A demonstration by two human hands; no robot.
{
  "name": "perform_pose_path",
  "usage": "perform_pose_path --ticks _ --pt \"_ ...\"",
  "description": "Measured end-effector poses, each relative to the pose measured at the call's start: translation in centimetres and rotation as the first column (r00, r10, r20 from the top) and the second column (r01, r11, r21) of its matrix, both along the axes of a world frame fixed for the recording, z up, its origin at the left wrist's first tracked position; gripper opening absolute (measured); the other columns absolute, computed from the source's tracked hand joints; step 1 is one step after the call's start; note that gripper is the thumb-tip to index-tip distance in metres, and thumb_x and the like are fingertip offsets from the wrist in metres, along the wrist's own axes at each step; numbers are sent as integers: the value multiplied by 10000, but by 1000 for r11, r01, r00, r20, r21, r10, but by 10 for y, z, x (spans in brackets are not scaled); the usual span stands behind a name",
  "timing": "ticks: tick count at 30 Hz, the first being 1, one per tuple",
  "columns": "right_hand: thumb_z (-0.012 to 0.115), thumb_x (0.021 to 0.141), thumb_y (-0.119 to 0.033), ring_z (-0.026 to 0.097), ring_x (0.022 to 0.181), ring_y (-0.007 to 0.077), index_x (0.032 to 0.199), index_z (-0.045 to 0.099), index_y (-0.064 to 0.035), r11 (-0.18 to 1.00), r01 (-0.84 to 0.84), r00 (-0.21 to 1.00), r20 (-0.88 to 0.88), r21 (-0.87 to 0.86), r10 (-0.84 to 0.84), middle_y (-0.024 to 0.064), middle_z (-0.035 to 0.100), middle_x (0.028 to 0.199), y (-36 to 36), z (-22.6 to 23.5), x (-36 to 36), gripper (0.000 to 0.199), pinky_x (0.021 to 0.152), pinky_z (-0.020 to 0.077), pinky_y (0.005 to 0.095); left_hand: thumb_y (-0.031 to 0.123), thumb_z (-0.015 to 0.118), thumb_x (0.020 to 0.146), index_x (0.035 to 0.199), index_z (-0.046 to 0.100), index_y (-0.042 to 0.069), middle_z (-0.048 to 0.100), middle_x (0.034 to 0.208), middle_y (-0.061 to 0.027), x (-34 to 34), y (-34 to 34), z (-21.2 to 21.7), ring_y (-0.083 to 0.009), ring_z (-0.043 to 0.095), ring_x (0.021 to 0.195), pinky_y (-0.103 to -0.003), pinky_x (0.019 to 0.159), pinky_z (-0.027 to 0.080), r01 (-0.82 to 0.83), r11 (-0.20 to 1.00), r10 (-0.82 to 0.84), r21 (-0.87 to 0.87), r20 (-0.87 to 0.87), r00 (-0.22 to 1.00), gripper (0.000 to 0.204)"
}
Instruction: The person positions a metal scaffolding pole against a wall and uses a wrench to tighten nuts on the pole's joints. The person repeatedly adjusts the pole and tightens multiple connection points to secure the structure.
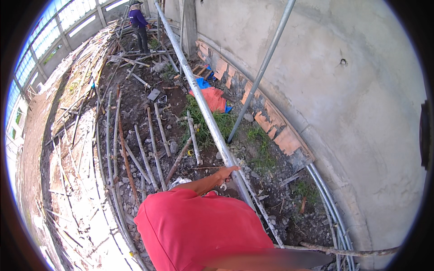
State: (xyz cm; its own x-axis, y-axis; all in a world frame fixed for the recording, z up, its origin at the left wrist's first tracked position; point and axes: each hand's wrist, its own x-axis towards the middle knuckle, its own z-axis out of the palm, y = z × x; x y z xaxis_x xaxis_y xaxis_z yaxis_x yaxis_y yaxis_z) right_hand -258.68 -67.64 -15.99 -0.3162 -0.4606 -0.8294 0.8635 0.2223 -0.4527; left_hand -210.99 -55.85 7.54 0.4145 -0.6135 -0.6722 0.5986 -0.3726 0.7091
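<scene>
My left arm, in a red sleeve, reaches up from the lower edge. My left hand (228,174) is closed around a long, shiny metal pole (199,90), which slants from the top of the view toward the lower middle. Small loose bits hang by the hand, too small to name. A thinner grey metal pole (262,67) stands slanted to the right, its foot on the ground. My right hand is not in view. A blurred brown-grey shape (289,259) crosses the lower edge, and I cannot tell what it is.
A concrete wall (343,113) curves along the right, with a worn plywood board (275,126) and metal pipes (332,212) at its base. Wooden poles (153,144) litter the rubble at left. An orange sheet (212,98) lies beyond the grass. Another person (138,25) stands far back.
</scene>
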Motion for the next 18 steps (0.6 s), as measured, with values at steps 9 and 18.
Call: perform_pose_path --ticks 9,18 --pt "802 759 -517 546 1163 316 1080 645 -103 1000 2 1000 1 5 -2 85 628 1162 4 1 -4 547 1043 407 561 527 764 850 866 666 119 595 738 27 5 -2 -19 -77 433 548 -274 453 288 -7 1000 7 24 9 1000 420" --pt "799 758 -509 547 1164 317 1065 651 -108 1000 9 1000 8 9 -10 83 633 1159 9 1 -9 526 1041 407 562 519 770 847 951 679 111 629 775 25 4 -1 -23 -73 447 555 -272 445 291 -11 1000 11 17 4 1000 431"
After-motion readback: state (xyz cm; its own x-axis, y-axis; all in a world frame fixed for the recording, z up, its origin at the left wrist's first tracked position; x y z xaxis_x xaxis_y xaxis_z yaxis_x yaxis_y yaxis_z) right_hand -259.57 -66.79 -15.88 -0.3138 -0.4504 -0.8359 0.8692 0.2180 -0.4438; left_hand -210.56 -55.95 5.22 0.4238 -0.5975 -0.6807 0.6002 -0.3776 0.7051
